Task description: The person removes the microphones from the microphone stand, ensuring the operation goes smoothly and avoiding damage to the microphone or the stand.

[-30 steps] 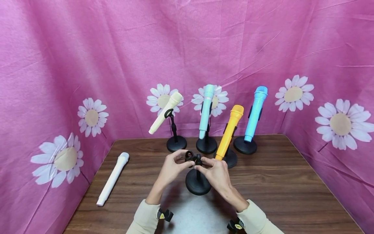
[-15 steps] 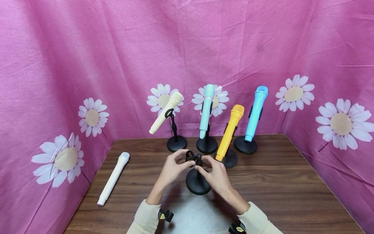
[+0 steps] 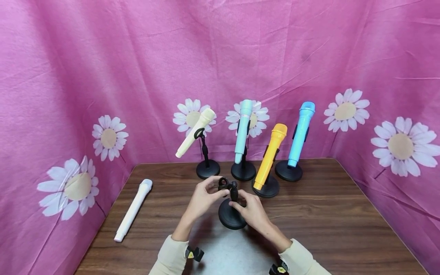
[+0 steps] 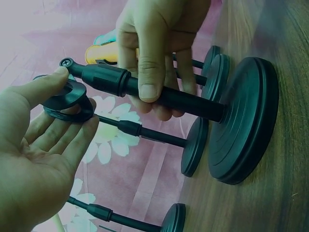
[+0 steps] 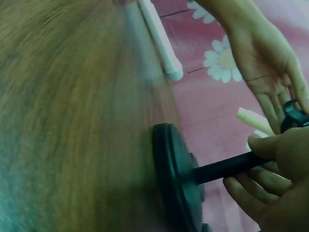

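Observation:
A black desktop microphone stand [image 3: 229, 217] with a round base stands upright at the middle of the table. My left hand [image 3: 203, 195] pinches its clip [image 4: 72, 94] between thumb and fingers, left of the stand's top. Just below the thick collar [image 4: 104, 79], my right hand [image 3: 255, 211] grips the thin pole [image 4: 190, 105], thumb on the near side and fingers behind. The clip holds no microphone. To the left, a white microphone [image 3: 133, 210] lies on the table.
Behind my hands, several stands hold tilted microphones: cream [image 3: 194, 132], mint [image 3: 243, 131], orange [image 3: 270, 156] and blue [image 3: 301, 133]. The orange one is close beyond my right hand. A pink flowered curtain [image 3: 220, 49] encloses the wooden table [image 3: 326, 214] at back and sides.
My right hand has slid down from the collar near the stand's top to the pole below it. My left hand stays on the clip; the base has not visibly moved.

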Tool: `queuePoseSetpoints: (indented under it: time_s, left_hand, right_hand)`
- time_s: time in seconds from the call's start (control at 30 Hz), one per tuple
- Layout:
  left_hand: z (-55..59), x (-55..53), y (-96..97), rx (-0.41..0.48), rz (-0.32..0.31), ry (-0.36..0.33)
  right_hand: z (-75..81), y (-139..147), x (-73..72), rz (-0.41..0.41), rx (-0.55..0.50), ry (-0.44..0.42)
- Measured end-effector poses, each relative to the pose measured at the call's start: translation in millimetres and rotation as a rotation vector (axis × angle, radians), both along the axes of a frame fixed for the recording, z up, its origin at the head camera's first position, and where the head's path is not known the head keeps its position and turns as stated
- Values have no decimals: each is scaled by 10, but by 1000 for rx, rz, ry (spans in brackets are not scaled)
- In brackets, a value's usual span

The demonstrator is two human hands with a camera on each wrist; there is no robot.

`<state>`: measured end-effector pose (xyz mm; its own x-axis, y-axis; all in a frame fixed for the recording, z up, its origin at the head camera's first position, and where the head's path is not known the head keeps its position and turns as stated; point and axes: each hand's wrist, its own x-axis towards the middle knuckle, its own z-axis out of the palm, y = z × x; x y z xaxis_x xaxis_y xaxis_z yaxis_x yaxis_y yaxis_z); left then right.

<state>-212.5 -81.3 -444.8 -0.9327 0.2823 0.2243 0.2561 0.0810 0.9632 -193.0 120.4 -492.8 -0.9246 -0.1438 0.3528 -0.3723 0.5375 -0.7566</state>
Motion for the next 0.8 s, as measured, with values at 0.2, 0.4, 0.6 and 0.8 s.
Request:
queuePoseSetpoints:
  time_s: [0.2,0.4,0.6,0.8]
  left_hand:
    - [8,8,10,-12,6,16]
    - [10,20,35,-2,7,26]
    - [1,30,49,-1,16,30]
    - [-5,65,70,-17,-3,28]
  right_hand:
    - [-39,10,-4,-12,-5,36]
    - [-67,39,-6,-15,-47,13]
    - [-87,71,-11,-10,-54,-7]
    - [-106,105,63,-25,-19,62]
